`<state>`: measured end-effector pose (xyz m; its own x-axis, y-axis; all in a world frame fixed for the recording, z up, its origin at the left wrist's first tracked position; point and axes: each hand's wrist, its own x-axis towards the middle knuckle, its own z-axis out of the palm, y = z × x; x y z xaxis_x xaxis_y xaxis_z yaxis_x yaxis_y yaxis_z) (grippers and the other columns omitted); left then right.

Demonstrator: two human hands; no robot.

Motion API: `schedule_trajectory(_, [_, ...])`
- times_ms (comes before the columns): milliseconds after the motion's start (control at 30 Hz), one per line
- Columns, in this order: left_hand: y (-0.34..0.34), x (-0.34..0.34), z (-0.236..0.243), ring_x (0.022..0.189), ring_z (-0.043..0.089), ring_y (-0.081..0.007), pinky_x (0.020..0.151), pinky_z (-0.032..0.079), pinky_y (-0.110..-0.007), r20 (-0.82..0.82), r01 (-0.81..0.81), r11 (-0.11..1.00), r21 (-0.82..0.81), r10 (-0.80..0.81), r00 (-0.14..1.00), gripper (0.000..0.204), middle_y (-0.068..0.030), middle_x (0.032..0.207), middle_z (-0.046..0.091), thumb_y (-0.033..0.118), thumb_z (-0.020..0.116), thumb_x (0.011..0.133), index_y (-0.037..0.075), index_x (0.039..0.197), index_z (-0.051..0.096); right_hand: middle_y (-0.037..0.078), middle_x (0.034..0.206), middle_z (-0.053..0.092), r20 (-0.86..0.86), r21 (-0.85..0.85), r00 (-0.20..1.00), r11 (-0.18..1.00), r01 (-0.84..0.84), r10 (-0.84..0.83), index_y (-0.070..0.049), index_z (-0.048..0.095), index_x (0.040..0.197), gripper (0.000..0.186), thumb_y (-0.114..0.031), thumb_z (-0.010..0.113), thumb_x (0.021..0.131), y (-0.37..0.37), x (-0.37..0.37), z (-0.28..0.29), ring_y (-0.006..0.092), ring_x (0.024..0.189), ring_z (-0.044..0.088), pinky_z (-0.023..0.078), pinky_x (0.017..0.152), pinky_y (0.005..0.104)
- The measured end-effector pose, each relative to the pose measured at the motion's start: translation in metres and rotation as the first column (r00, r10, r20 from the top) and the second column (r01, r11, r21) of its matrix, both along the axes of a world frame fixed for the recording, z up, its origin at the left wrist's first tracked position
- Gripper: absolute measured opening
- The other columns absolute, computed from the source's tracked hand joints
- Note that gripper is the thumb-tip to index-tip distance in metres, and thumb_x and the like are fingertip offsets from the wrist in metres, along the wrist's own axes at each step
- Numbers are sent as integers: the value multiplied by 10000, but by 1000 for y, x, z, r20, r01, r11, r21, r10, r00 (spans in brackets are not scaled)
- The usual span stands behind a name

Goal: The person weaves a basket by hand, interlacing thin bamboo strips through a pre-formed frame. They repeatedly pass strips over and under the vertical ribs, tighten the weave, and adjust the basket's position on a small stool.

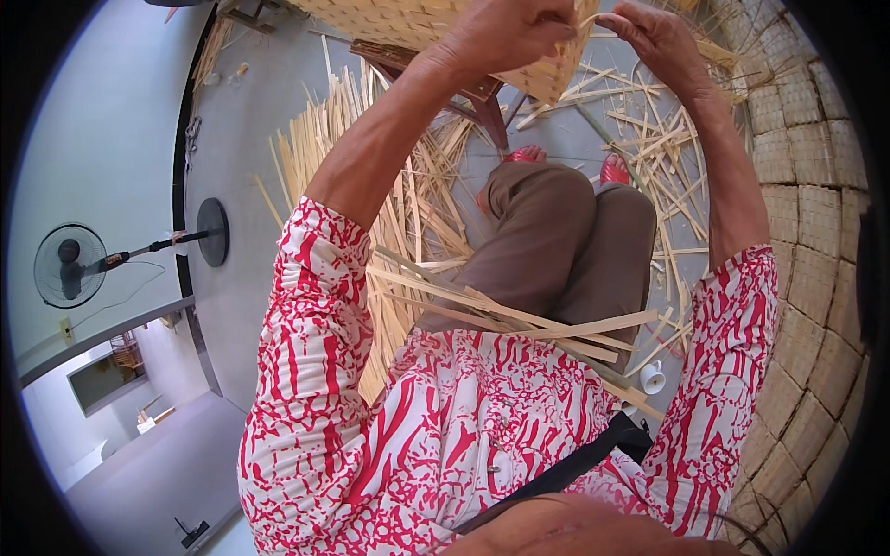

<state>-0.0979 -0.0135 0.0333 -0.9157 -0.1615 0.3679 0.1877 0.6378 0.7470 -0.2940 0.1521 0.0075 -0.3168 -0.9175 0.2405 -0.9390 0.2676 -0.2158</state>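
A pale woven bamboo basket rests on a dark wooden stool at the top of the view. Over the basket's right side, my left hand is closed with its fingers curled; what lies inside them is hidden. Farther right, my right hand pinches a thin bamboo strip between thumb and fingers. The strip bends toward the basket's corner. Several loose bamboo strips lie across my lap.
Cut bamboo strips cover the floor left of my legs, and more scattered strips lie to the right. Stacked woven baskets line the right side. A white cup stands by my right hip. A standing fan is at the left.
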Motion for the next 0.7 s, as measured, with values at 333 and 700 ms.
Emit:
schedule_trajectory(333, [14, -35, -29, 734, 669, -393, 638, 527, -486, -268, -406, 859, -313, 330, 905, 155, -207, 785, 659, 161, 632, 826, 16, 802, 585, -24, 555, 498, 551, -206, 830, 950, 235, -86, -40, 661, 754, 427, -404, 625, 974, 42, 68, 7, 49, 516, 460, 348, 471, 255])
schedule_trajectory(700, [26, -81, -42, 762, 700, -317, 612, 550, -433, -315, -420, 797, -434, 303, 899, 97, -137, 867, 686, 147, 624, 849, 75, 902, 659, -30, 566, 473, 758, -132, 620, 885, 447, -200, -46, 598, 719, 421, -343, 579, 1017, 72, 93, 6, 42, 532, 411, 309, 494, 236])
